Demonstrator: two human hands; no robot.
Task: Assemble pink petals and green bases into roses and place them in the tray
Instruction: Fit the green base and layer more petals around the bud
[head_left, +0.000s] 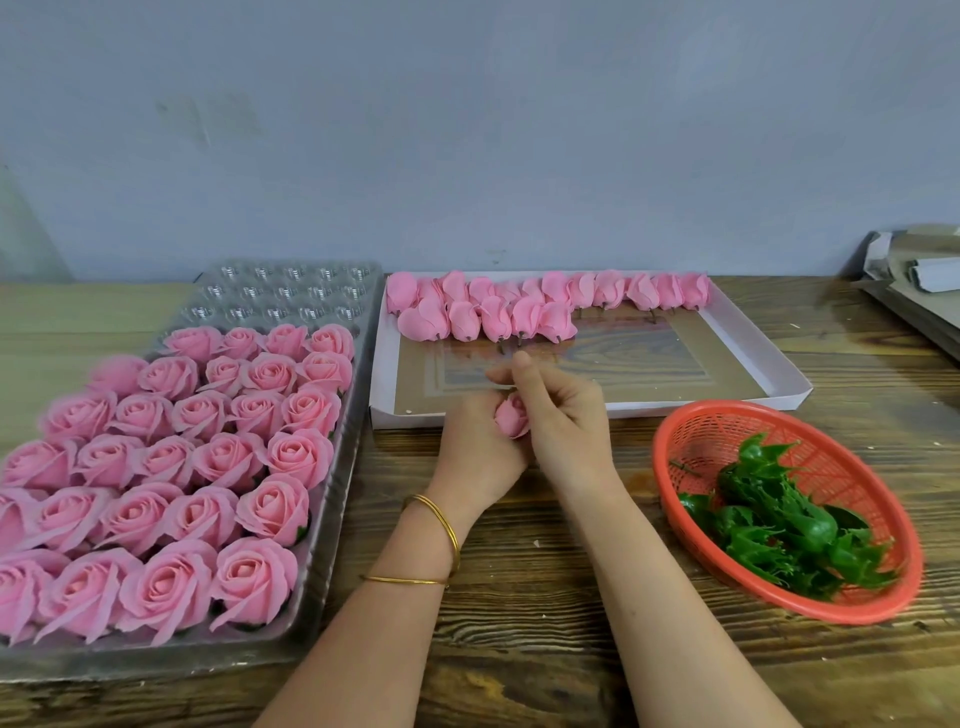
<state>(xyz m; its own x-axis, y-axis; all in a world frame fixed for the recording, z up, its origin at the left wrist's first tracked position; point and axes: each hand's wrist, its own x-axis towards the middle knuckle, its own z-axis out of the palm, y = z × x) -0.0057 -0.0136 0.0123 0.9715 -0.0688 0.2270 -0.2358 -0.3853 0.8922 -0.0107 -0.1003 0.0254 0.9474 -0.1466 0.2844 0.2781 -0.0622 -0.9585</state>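
A pink rose bud (511, 418) sits between both hands above the table's middle. My left hand (475, 447) cups it from the left and below. My right hand (558, 410) pinches it from the right, its index finger raised. Whether a green base is on the bud is hidden by the fingers. Several closed pink petal buds (488, 314) lie in rows at the far end of a white cardboard box (753, 358). Green bases (779, 525) are piled in a red plastic basket (696, 431) at the right. At the left, a clear plastic tray (332, 525) holds several finished pink roses (208, 467).
The tray's far rows of cups (291, 296) are bare. Grey cardboard and paper (919, 280) are stacked at the far right by the wall. Two gold bangles (441, 535) circle my left wrist. The wooden table (519, 597) runs to the near edge.
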